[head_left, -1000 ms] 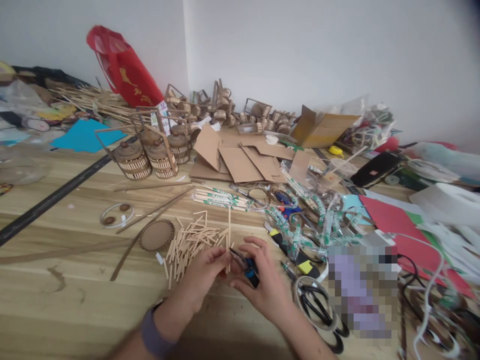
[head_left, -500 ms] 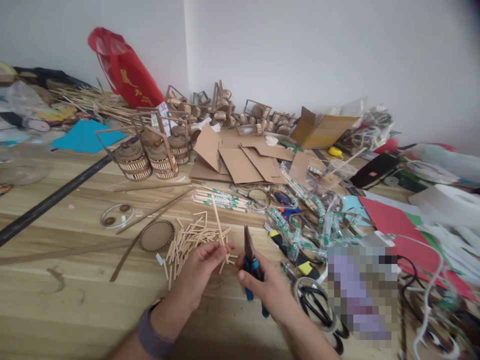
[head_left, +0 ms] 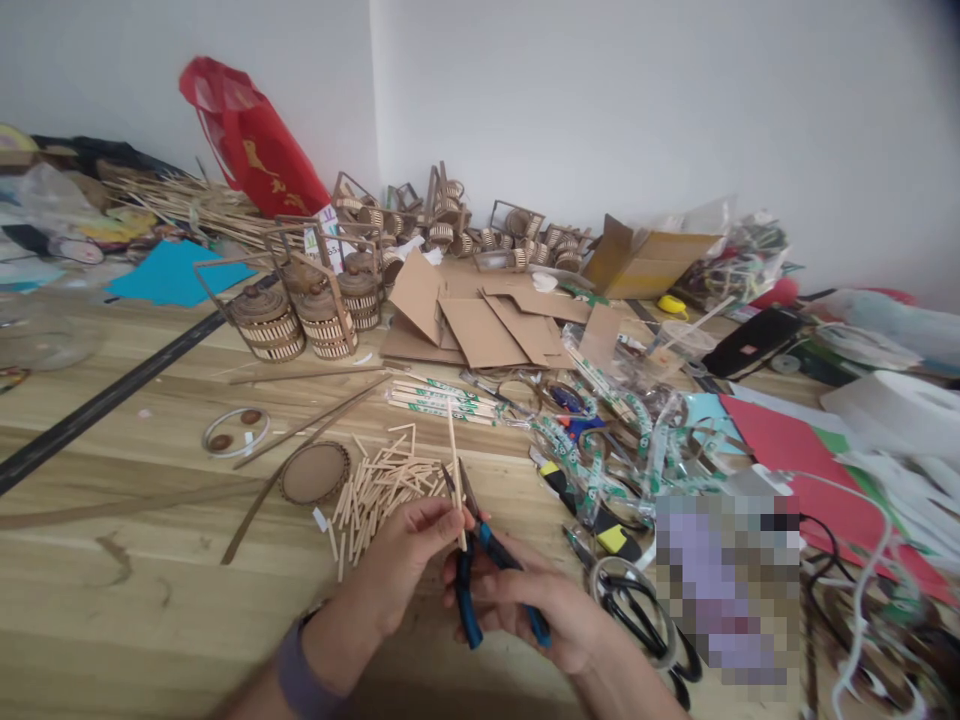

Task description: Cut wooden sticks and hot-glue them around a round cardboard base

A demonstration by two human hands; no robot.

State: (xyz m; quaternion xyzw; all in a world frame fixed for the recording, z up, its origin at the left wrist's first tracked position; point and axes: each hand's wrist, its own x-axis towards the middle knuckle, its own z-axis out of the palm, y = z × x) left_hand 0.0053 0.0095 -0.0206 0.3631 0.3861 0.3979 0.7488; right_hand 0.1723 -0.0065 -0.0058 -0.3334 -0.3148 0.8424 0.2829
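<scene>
Between thumb and fingers, my left hand (head_left: 420, 540) pinches a thin wooden stick (head_left: 453, 445) that points up and away from me. My right hand (head_left: 536, 600) grips blue-and-black handled pliers (head_left: 491, 550) by the handles. The pliers' jaws stand apart, with the stick between them or just in front; I cannot tell whether they touch it. Just beyond my left hand lies a loose pile of short cut wooden sticks (head_left: 382, 490). Left of that pile is a round cardboard disc (head_left: 313, 472) with a dark ridged rim.
Wrapped chopsticks (head_left: 442, 398) lie beyond the pile, before stacked cardboard pieces (head_left: 487, 330). Small lidded baskets (head_left: 266, 325) stand at back left. On the right are torn wrappers (head_left: 592, 460), scissors (head_left: 637, 620), a cutter with yellow parts (head_left: 611, 538) and red paper (head_left: 772, 440).
The pliers have opened and moved left, bringing their jaws up to the stick. My left hand and the stick have shifted slightly right.
</scene>
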